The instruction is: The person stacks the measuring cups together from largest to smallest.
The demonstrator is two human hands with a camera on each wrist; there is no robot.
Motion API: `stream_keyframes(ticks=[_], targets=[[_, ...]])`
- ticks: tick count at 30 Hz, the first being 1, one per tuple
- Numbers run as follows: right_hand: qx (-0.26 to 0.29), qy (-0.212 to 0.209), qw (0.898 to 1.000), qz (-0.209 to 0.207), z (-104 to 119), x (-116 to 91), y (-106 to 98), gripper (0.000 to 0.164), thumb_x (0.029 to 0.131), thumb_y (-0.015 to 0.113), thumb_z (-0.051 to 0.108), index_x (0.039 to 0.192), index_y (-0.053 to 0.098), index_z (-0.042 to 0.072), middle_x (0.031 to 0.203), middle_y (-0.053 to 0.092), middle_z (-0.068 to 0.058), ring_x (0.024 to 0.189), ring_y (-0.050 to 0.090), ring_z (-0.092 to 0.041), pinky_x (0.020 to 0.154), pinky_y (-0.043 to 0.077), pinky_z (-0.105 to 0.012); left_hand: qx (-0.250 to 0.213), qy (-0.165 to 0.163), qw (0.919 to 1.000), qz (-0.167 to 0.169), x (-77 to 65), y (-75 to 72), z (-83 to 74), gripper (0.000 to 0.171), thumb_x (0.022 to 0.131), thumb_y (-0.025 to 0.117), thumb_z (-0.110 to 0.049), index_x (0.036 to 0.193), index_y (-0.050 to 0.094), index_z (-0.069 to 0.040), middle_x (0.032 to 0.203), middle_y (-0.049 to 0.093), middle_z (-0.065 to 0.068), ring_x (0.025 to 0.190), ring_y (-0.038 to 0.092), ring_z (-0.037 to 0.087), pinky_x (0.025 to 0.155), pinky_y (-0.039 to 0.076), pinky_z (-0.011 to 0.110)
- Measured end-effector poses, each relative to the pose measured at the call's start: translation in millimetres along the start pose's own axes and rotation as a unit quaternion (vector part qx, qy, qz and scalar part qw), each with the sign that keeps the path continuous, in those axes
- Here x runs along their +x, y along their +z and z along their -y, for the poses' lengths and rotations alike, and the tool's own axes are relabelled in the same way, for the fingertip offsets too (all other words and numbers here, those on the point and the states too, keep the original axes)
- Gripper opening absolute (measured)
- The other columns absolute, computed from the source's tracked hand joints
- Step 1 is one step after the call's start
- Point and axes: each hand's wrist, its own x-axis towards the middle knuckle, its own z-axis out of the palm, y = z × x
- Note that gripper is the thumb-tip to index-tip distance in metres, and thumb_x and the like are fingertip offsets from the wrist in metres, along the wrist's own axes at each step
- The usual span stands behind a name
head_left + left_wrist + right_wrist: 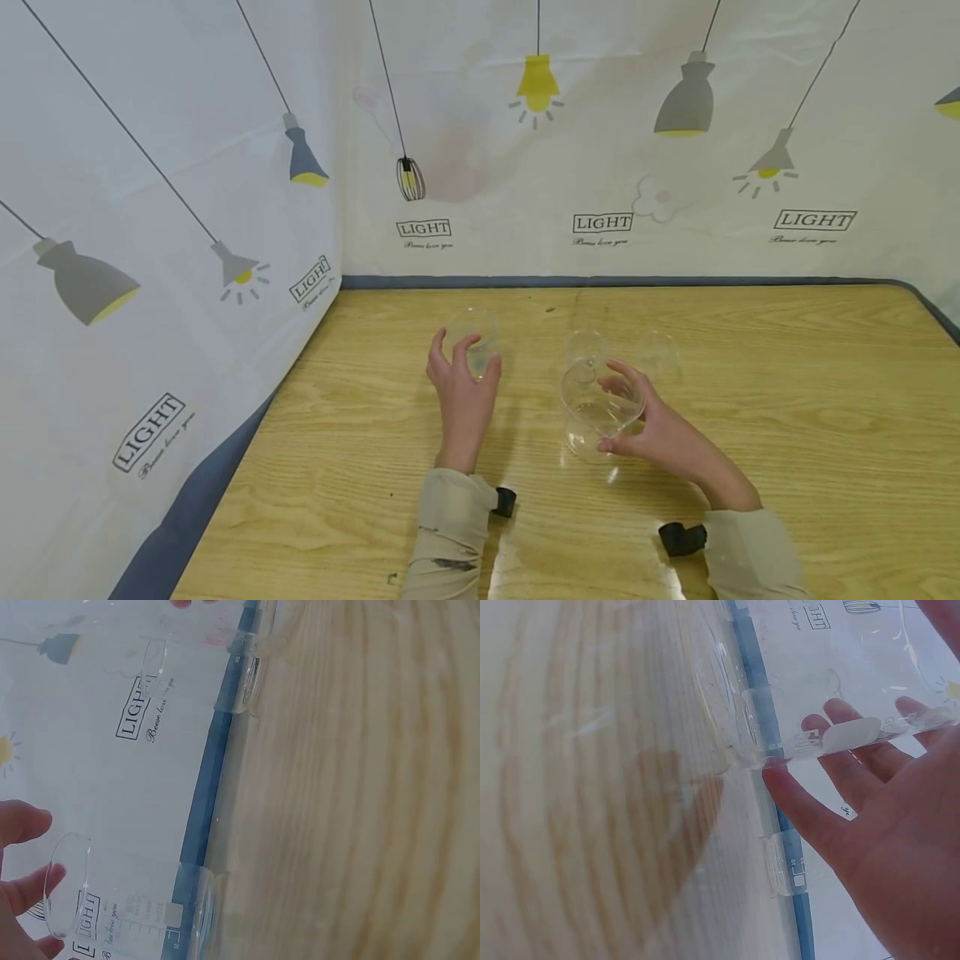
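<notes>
A clear glass beaker (480, 321) with printed markings stands toward the back of the table. My left hand (462, 387) is at its top, thumb and fingers spread around the rim; in the left wrist view the thumb (26, 823) looks apart from the glass. Nearer the front, my right hand (656, 433) grips a larger clear beaker (581, 429) from its right side, fingers behind and thumb in front. The right wrist view shows its wall close up, with fingers (847, 765) seen through it. Whether its base touches the table cannot be told.
Two smaller clear glass vessels stand behind the larger beaker, one just behind it (583, 337) and one farther right (658, 342). A white printed curtain (510, 167) with a blue hem borders the wooden table (810, 417) at the back and left.
</notes>
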Motion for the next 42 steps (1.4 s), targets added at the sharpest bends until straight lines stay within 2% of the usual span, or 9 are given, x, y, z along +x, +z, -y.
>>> stream_keyframes(ticks=[9, 17, 23, 26, 30, 34, 36, 40, 42], targets=[[0.001, 0.003, 1.0, 0.003, 1.0, 0.0, 0.0, 0.095, 0.074, 0.074, 0.023, 0.143, 0.008, 0.025, 0.141, 0.028, -0.01, 0.127, 0.027, -0.034, 0.088, 0.032, -0.058, 0.021, -0.001, 0.9997, 0.014, 0.9, -3.8, 1.9, 0.028, 0.084, 0.059, -0.036, 0.103, 0.056, -0.015, 0.144, 0.015, -0.002, 0.128, 0.018, 0.023, 0.089, 0.037, 0.047], [0.004, 0.005, 1.0, 0.004, -0.9, -0.7, -0.4, 0.093, 0.075, 0.073, 0.023, 0.14, 0.008, 0.039, 0.141, 0.028, -0.009, 0.127, 0.027, -0.033, 0.088, 0.033, -0.058, 0.023, 0.003, 0.9989, 0.041, 1.9, -5.4, 2.3, 0.029, 0.084, 0.056, -0.044, 0.093, 0.053, -0.017, 0.144, 0.02, -0.004, 0.128, 0.025, 0.024, 0.092, 0.036, 0.047], [0.007, 0.005, 1.0, 0.007, 0.6, 0.0, -0.2, 0.093, 0.075, 0.072, 0.023, 0.141, 0.008, 0.034, 0.141, 0.027, -0.01, 0.127, 0.026, -0.033, 0.089, 0.033, -0.057, 0.034, 0.0, 0.9988, 0.036, 2.8, -4.7, 1.4, 0.034, 0.083, 0.057, -0.047, 0.091, 0.052, -0.014, 0.142, 0.024, -0.002, 0.127, 0.028, 0.025, 0.087, 0.039, 0.046], [0.005, 0.007, 1.0, 0.007, 1.8, -0.6, -0.3, 0.093, 0.076, 0.072, 0.023, 0.142, 0.007, 0.03, 0.141, 0.027, -0.011, 0.127, 0.026, -0.034, 0.089, 0.032, -0.058, 0.046, -0.017, 0.998, 0.039, 2.8, -3.2, -0.6, 0.04, 0.081, 0.057, -0.05, 0.09, 0.05, -0.012, 0.141, 0.027, -0.002, 0.123, 0.035, 0.025, 0.076, 0.043, 0.041], [0.002, 0.009, 1.0, 0.005, 2.2, -2.5, -0.3, 0.093, 0.077, 0.071, 0.023, 0.143, 0.006, 0.027, 0.141, 0.026, -0.011, 0.127, 0.026, -0.035, 0.088, 0.032, -0.058, 0.061, -0.035, 0.9963, 0.05, 2.1, -1.9, -3.2, 0.049, 0.078, 0.055, -0.057, 0.089, 0.046, -0.01, 0.139, 0.031, -0.001, 0.114, 0.043, 0.023, 0.057, 0.039, 0.033], [0.004, 0.011, 1.0, 0.005, 2.2, -2.7, 0.1, 0.092, 0.077, 0.07, 0.022, 0.143, 0.006, 0.027, 0.141, 0.026, -0.011, 0.127, 0.026, -0.034, 0.088, 0.033, -0.058, 0.066, -0.036, 0.9961, 0.046, 1.2, -2.2, -4.5, 0.053, 0.076, 0.054, -0.062, 0.087, 0.041, -0.011, 0.135, 0.036, 0.0, 0.104, 0.049, 0.022, 0.056, 0.036, 0.031], [0.006, 0.009, 1.0, 0.006, 2.2, -2.4, 0.3, 0.092, 0.078, 0.07, 0.021, 0.143, 0.006, 0.028, 0.141, 0.026, -0.011, 0.127, 0.026, -0.034, 0.087, 0.033, -0.057, 0.062, -0.038, 0.9964, 0.043, 0.9, -2.7, -4.8, 0.053, 0.076, 0.053, -0.063, 0.086, 0.039, -0.013, 0.132, 0.039, 0.0, 0.091, 0.051, 0.021, 0.054, 0.035, 0.031], [0.005, 0.006, 1.0, 0.007, 1.7, -1.3, 0.5, 0.092, 0.078, 0.07, 0.02, 0.142, 0.006, 0.031, 0.141, 0.026, -0.011, 0.127, 0.026, -0.034, 0.087, 0.034, -0.057, 0.049, -0.047, 0.9966, 0.047, 0.8, -3.8, -5.0, 0.055, 0.075, 0.053, -0.064, 0.085, 0.036, -0.012, 0.128, 0.041, -0.002, 0.061, 0.043, 0.02, 0.048, 0.032, 0.03], [0.004, 0.004, 1.0, 0.007, 0.9, -0.6, 0.6, 0.092, 0.077, 0.071, 0.02, 0.142, 0.006, 0.032, 0.141, 0.026, -0.011, 0.127, 0.026, -0.033, 0.088, 0.034, -0.056, 0.044, -0.051, 0.9965, 0.05, 0.8, -4.3, -4.8, 0.056, 0.075, 0.053, -0.064, 0.087, 0.036, -0.012, 0.127, 0.041, -0.003, 0.056, 0.039, 0.022, 0.047, 0.032, 0.031]])
